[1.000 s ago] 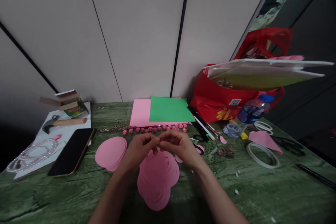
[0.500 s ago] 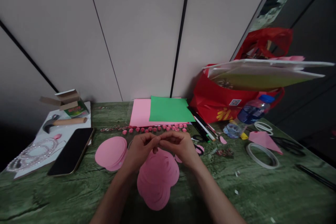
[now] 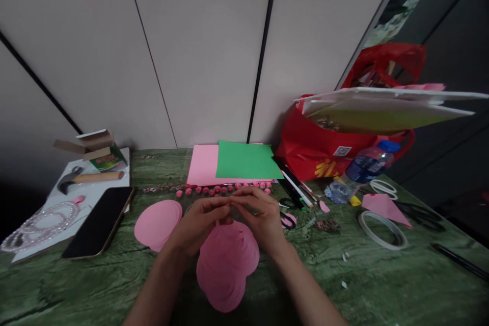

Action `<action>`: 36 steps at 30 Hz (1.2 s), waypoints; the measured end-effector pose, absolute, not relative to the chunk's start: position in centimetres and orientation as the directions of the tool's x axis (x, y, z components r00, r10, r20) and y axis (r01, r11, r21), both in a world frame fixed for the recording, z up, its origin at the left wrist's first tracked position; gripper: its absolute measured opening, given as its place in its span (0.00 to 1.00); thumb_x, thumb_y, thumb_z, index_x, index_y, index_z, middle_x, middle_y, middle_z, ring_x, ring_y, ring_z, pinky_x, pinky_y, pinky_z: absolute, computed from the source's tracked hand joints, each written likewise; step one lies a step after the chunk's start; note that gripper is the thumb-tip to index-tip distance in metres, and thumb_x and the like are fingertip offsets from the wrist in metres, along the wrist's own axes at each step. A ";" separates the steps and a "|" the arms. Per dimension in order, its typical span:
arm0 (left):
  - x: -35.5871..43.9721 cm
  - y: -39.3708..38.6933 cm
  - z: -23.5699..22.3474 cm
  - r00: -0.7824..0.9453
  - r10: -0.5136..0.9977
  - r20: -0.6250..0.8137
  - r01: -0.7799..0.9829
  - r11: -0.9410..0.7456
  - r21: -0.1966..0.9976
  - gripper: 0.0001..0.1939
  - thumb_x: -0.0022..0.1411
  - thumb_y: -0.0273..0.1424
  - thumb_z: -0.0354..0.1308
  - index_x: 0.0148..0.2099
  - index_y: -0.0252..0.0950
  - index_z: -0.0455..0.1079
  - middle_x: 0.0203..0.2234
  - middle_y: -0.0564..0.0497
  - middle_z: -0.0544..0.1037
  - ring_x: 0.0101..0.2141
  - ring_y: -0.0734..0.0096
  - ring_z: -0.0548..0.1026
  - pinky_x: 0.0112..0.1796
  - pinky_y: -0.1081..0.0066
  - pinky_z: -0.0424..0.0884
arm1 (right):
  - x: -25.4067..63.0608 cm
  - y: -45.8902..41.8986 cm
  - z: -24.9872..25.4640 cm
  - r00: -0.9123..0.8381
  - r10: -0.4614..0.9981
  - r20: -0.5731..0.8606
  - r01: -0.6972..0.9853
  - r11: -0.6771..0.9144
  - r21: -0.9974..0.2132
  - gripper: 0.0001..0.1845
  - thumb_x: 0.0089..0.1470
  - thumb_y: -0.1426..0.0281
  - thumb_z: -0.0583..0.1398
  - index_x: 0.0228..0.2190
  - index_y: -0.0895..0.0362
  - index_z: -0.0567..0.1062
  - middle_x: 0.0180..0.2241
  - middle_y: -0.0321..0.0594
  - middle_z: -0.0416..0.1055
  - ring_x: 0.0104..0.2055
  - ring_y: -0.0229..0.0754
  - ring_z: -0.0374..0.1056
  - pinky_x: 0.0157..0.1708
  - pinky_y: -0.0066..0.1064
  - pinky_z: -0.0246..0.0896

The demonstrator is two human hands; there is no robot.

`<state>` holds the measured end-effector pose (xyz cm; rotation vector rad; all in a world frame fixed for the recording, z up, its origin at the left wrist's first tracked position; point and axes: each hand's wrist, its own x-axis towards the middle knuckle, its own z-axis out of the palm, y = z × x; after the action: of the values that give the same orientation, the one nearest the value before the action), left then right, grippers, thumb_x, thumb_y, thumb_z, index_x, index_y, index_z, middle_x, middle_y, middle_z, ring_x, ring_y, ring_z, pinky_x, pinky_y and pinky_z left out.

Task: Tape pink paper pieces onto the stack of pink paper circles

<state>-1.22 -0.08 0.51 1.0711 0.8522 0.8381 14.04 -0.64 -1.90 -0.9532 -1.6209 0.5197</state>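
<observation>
My left hand (image 3: 204, 219) and my right hand (image 3: 262, 214) meet fingertip to fingertip, both closed in a pinch. Whatever lies between the fingers is hidden; a sliver of pink shows under the left fingertips. Just below them on the table lies a pile of pink paper pieces (image 3: 225, 275), cut into rounded, spiral-like shapes. To the left is a stack of pink paper circles (image 3: 157, 221), partly behind my left forearm. Beyond my fingers runs a row of small rolled pink paper flowers (image 3: 212, 192).
Behind sit green paper (image 3: 248, 160) and pink paper (image 3: 201, 160). At left are a phone (image 3: 100, 221), a hammer (image 3: 95, 177) and a bead string (image 3: 42, 221). To the right are scissors (image 3: 287, 219), a tape roll (image 3: 382, 229), a bottle (image 3: 361, 170) and a red bag (image 3: 305, 145).
My fingers have shifted slightly; the right hand's fingers are raised and arched more over the left fingertips. The view has moved a little. The paper piles look unchanged.
</observation>
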 end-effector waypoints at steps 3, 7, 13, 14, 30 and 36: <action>-1.2 0.1 0.0 0.448 0.879 -0.165 -0.246 0.299 0.922 0.11 0.50 0.30 0.61 0.37 0.32 0.75 0.23 0.50 0.73 0.25 0.75 0.67 0.32 0.70 0.63 | 13.7 -0.8 -1.9 -0.020 0.771 0.637 0.346 0.603 -0.719 0.10 0.51 0.75 0.57 0.32 0.51 0.77 0.34 0.42 0.71 0.38 0.42 0.68 0.38 0.36 0.64; -0.9 0.0 0.1 0.414 0.898 -0.150 -0.266 0.276 0.924 0.09 0.50 0.29 0.61 0.35 0.32 0.76 0.22 0.51 0.72 0.25 0.76 0.67 0.30 0.72 0.63 | 13.7 -0.7 -1.9 0.007 0.772 0.636 0.333 0.598 -0.729 0.09 0.51 0.76 0.57 0.30 0.53 0.76 0.34 0.43 0.72 0.39 0.42 0.68 0.40 0.35 0.64; -0.6 0.0 0.6 0.231 0.970 -0.076 -0.104 0.103 0.989 0.09 0.49 0.30 0.61 0.35 0.33 0.75 0.18 0.55 0.71 0.20 0.79 0.66 0.23 0.76 0.61 | 13.9 -0.3 -2.1 0.114 0.899 0.423 0.094 0.414 -0.905 0.04 0.48 0.73 0.60 0.28 0.54 0.75 0.34 0.41 0.76 0.38 0.43 0.71 0.39 0.36 0.66; -0.6 0.0 0.5 0.209 0.976 -0.066 -0.076 0.083 0.994 0.09 0.49 0.30 0.60 0.35 0.33 0.75 0.17 0.55 0.71 0.19 0.79 0.65 0.22 0.77 0.60 | 13.9 -0.2 -2.1 0.124 0.919 0.375 0.038 0.373 -0.927 0.03 0.47 0.72 0.60 0.27 0.55 0.75 0.33 0.41 0.76 0.37 0.43 0.71 0.38 0.36 0.66; -0.2 0.1 0.3 0.116 0.991 -0.069 0.028 0.066 0.997 0.08 0.52 0.32 0.57 0.28 0.32 0.70 0.16 0.55 0.73 0.13 0.82 0.64 0.15 0.79 0.59 | 14.5 0.5 -2.4 0.104 0.992 0.076 -0.386 0.111 -0.916 0.11 0.34 0.70 0.68 0.25 0.58 0.75 0.27 0.39 0.77 0.28 0.42 0.73 0.30 0.33 0.70; -0.1 0.0 0.2 0.123 0.990 -0.068 0.037 0.064 0.997 0.08 0.52 0.33 0.57 0.28 0.32 0.71 0.16 0.55 0.72 0.12 0.83 0.63 0.14 0.80 0.58 | 14.5 0.4 -2.1 0.086 0.990 0.108 -0.271 0.128 -0.954 0.06 0.34 0.71 0.68 0.20 0.57 0.76 0.19 0.35 0.74 0.20 0.36 0.68 0.24 0.28 0.65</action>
<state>-0.07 0.05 0.18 1.2406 1.1707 1.0536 14.52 0.43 -2.10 -0.9510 -1.0070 1.1912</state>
